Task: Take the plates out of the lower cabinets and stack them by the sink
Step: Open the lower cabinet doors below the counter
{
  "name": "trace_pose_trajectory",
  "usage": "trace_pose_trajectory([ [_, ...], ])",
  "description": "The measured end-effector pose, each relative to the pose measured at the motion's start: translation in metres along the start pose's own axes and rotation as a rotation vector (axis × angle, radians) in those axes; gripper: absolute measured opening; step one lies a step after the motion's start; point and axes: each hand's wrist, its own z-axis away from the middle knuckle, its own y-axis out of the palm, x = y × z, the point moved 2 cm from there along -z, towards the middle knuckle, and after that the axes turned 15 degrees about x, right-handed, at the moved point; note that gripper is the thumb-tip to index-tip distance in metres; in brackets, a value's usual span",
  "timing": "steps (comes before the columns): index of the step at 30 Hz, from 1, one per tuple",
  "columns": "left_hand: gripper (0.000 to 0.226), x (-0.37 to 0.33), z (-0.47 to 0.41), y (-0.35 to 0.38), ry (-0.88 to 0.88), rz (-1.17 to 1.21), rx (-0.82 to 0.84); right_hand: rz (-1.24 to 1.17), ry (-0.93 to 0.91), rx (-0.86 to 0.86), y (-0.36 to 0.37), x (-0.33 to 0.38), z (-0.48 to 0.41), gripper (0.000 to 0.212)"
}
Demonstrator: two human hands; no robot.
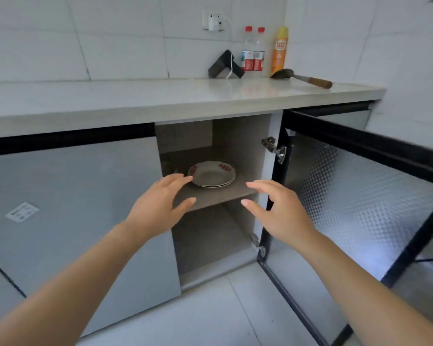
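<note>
A small stack of white plates (213, 174) with red marks on the rim lies on the middle shelf (210, 198) of an open lower cabinet. My left hand (158, 206) reaches toward the shelf from the left, fingers spread and straight, its fingertips close to the stack's left edge. My right hand (278, 211) is held out on the right side of the opening, fingers spread, a short way from the plates. Neither hand holds anything.
The cabinet door (360, 203) with patterned glass stands swung open to the right. A closed grey door (73, 208) is on the left. On the countertop (135, 98) sit two bottles (253, 49), a yellow spray can (280, 49), a ladle (301, 77) and a black device (225, 64).
</note>
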Motion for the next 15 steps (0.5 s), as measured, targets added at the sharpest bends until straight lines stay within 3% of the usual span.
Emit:
trace_pose_trajectory([
  [6,0.053,0.088,0.043,-0.051,-0.165,-0.156,-0.143,-0.131,-0.029,0.114,0.066,0.05,-0.063,0.041],
  [15,0.06,0.152,0.059,-0.066,-0.362,-0.285,-0.122,-0.18,-0.031,0.165,0.112,0.091,-0.154,0.056],
])
